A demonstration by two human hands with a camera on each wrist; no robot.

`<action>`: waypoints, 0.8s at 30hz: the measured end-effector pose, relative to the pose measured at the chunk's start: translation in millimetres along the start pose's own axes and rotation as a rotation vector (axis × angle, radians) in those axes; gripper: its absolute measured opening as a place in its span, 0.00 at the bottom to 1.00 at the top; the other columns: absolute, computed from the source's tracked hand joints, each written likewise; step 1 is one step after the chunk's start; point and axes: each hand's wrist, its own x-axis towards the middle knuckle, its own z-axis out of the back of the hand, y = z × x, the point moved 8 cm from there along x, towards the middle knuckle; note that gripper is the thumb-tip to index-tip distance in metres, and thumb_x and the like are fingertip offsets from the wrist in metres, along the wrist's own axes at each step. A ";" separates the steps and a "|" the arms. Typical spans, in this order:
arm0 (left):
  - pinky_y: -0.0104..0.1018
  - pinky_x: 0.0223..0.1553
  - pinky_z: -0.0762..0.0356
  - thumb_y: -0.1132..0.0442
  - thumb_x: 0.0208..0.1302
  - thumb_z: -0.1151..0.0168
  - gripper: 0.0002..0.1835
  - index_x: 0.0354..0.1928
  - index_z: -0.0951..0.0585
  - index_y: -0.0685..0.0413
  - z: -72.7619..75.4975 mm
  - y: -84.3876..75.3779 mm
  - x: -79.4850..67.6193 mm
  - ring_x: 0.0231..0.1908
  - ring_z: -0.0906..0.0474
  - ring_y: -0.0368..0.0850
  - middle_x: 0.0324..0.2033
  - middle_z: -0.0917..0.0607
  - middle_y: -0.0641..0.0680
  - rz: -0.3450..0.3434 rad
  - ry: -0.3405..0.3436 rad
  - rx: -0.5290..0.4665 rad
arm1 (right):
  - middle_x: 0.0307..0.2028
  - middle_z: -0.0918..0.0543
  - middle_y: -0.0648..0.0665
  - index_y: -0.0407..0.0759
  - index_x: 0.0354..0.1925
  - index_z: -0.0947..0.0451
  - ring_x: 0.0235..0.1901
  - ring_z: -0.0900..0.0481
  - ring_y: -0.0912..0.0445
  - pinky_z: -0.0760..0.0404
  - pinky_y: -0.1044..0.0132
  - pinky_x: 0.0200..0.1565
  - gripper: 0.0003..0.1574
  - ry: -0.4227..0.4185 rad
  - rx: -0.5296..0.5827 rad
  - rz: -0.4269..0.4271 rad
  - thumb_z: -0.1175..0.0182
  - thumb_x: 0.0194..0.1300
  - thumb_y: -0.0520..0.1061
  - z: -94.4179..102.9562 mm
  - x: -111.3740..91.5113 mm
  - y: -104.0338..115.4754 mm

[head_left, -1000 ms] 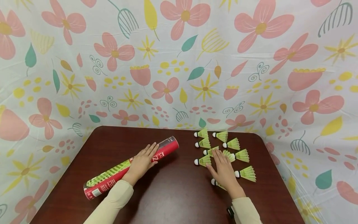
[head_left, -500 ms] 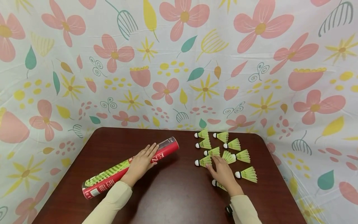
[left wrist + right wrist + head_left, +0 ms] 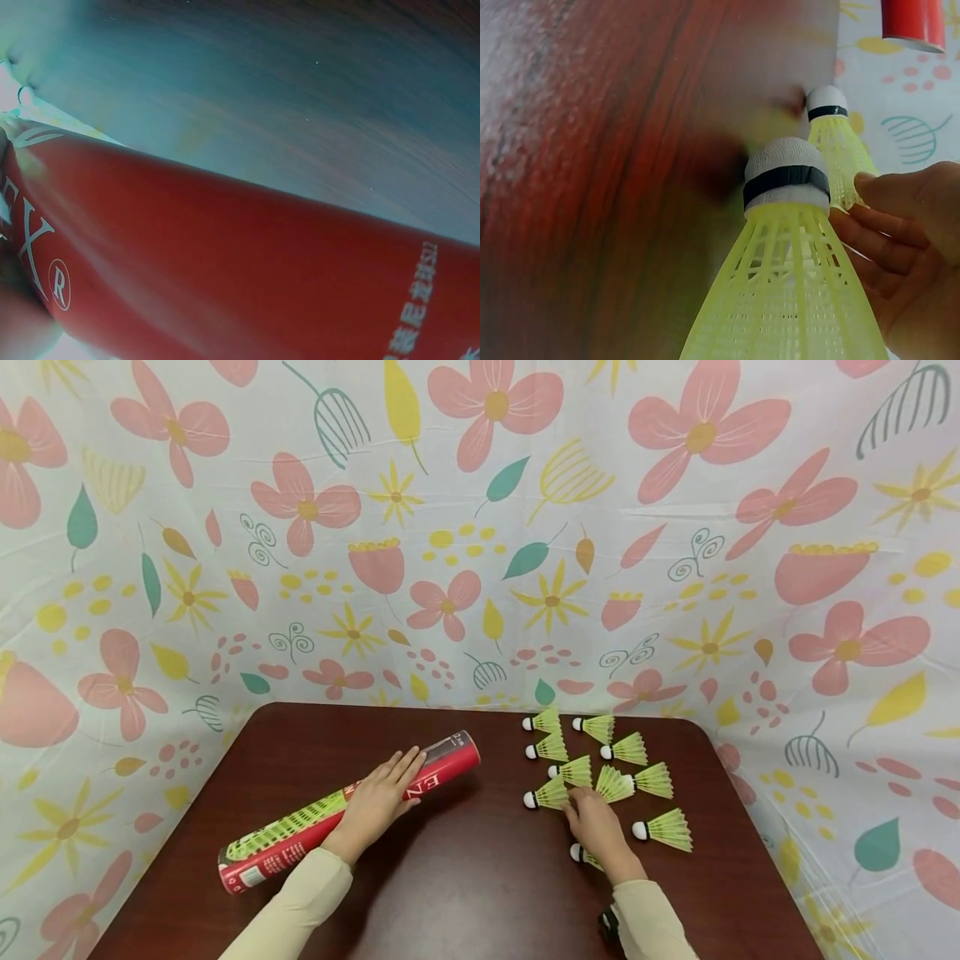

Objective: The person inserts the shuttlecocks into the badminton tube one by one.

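A red shuttlecock tube [image 3: 281, 837] with a green printed panel lies slantwise on the table's left half. My left hand [image 3: 377, 800] rests across its upper part, fingers stretched out. In the left wrist view, the tube's red side [image 3: 225, 247] fills the lower half. On the right, my right hand [image 3: 600, 833] pinches the skirt edge of a yellow shuttlecock [image 3: 546, 795] with a white, black-banded head. The right wrist view shows thumb and curled fingers at that shuttlecock [image 3: 831, 139]. A nearer shuttlecock [image 3: 784, 247] stands large below the wrist, partly covered by the hand in the head view.
Several more yellow shuttlecocks lie behind and right of the right hand, including one at the back [image 3: 594, 727] and one at the right [image 3: 663, 830]. The dark brown table [image 3: 450, 893] has rounded back corners. A flowered cloth [image 3: 480, 527] hangs behind it.
My right hand has drawn back slightly toward me, its stretched fingers curling in at the shuttlecock's skirt. The left hand and the tube have stayed nearly still.
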 end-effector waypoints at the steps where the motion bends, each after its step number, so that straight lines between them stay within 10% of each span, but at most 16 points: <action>1: 0.41 0.59 0.40 0.48 0.51 0.36 0.42 0.66 0.44 0.49 -0.1 0.1 0.1 0.61 0.40 0.49 0.64 0.40 0.51 -0.001 -0.002 -0.001 | 0.38 0.21 0.38 0.33 0.40 0.23 0.39 0.24 0.46 0.24 0.54 0.37 0.14 -0.009 0.009 -0.003 0.42 0.58 0.42 0.8 0.3 -0.2; 24: 0.42 0.59 0.41 0.49 0.48 0.35 0.45 0.67 0.45 0.48 -0.5 -0.5 -3.6 0.62 0.43 0.48 0.64 0.41 0.51 -0.070 -0.026 -0.016 | 0.30 0.19 0.46 0.40 0.33 0.20 0.30 0.22 0.55 0.23 0.62 0.30 0.05 -0.171 0.184 0.084 0.41 0.56 0.38 23.5 14.5 14.7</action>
